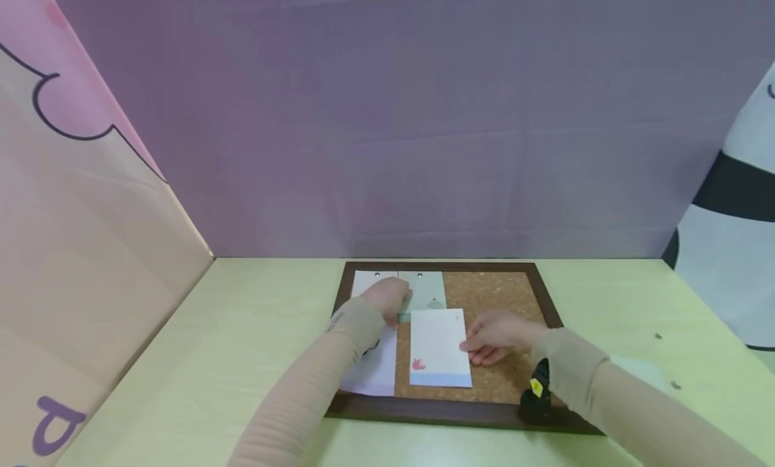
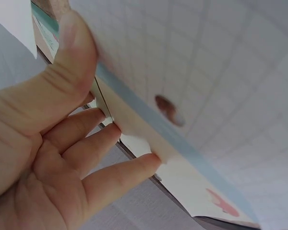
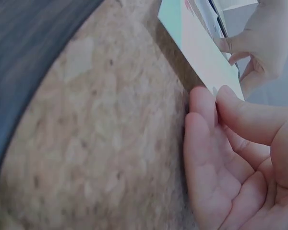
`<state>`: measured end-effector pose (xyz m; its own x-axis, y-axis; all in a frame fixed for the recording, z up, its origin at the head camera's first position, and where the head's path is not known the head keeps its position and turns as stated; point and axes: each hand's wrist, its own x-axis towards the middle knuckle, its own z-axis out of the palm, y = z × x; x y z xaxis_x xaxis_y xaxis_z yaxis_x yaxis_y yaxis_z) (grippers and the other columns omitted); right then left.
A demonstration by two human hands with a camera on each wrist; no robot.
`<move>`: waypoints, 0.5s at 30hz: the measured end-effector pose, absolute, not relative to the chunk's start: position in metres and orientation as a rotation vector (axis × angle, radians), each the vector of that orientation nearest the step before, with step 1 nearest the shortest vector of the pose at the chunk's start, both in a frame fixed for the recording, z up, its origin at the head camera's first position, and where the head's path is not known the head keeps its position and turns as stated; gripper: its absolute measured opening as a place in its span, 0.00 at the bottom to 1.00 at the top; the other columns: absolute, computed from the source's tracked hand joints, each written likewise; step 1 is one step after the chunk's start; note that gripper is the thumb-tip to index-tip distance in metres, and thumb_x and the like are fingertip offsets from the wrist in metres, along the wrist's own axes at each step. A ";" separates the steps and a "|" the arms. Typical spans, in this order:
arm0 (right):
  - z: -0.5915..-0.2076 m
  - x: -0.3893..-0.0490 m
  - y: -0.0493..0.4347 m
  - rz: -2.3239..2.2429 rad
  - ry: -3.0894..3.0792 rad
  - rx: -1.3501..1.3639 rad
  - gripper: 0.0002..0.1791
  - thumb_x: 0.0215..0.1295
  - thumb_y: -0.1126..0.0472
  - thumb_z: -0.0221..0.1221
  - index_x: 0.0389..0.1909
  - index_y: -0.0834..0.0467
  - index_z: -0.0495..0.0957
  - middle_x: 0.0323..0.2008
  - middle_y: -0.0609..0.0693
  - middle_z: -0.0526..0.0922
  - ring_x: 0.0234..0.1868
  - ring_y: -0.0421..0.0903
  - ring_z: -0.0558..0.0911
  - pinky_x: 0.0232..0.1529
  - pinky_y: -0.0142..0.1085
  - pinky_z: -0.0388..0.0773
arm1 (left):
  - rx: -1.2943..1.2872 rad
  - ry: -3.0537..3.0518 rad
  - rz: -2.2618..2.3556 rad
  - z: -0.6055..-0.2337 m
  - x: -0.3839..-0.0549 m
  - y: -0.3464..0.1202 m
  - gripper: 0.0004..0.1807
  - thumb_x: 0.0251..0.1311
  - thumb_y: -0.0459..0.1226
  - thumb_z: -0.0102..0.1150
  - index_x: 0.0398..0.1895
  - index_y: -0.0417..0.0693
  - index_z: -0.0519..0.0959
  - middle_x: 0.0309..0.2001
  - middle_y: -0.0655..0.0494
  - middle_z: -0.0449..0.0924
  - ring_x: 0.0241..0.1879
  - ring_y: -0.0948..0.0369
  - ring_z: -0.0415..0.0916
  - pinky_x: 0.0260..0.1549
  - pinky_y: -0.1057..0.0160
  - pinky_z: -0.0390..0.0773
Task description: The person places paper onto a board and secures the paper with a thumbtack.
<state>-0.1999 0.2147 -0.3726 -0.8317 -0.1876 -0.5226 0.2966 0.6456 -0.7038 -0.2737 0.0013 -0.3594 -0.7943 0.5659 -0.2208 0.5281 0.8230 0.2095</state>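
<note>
A white note sheet (image 1: 438, 342) with a blue bottom band and a small red picture lies over the middle of a wood-framed cork board (image 1: 490, 289). My right hand (image 1: 499, 336) pinches its right edge between thumb and index finger, close above the cork. At the board's upper left, my left hand (image 1: 389, 297) touches pinned papers with fingers extended and thumb apart; in the left wrist view its fingertips rest on a pale sheet beside a grid-lined sheet (image 2: 206, 86). A mint sheet (image 1: 426, 292) and a lavender sheet (image 1: 375, 369) are around that hand.
Thumbtacks (image 1: 420, 275) hold the top sheets. Two small loose pieces (image 1: 676, 385) lie on the pale green table (image 1: 266, 305) at the right, near a pale sheet (image 1: 642, 369) partly hidden by the right forearm. A purple cloth wall (image 1: 424, 130) stands behind the board.
</note>
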 end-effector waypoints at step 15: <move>-0.373 -0.202 0.199 -1.048 2.310 0.154 0.09 0.60 0.62 0.62 0.22 0.60 0.79 0.17 0.46 0.79 0.17 0.36 0.73 0.21 0.25 0.74 | 0.837 2.725 0.191 -0.361 -0.274 0.000 0.17 0.40 0.29 0.72 0.36 0.48 0.79 0.35 0.58 0.77 0.38 0.60 0.74 0.47 0.64 0.76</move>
<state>-0.2018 0.1994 -0.3733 -0.8187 -0.1325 -0.5587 0.3332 0.6828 -0.6502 -0.2739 0.0000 -0.3610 -0.7915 0.5665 -0.2295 0.5289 0.8230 0.2074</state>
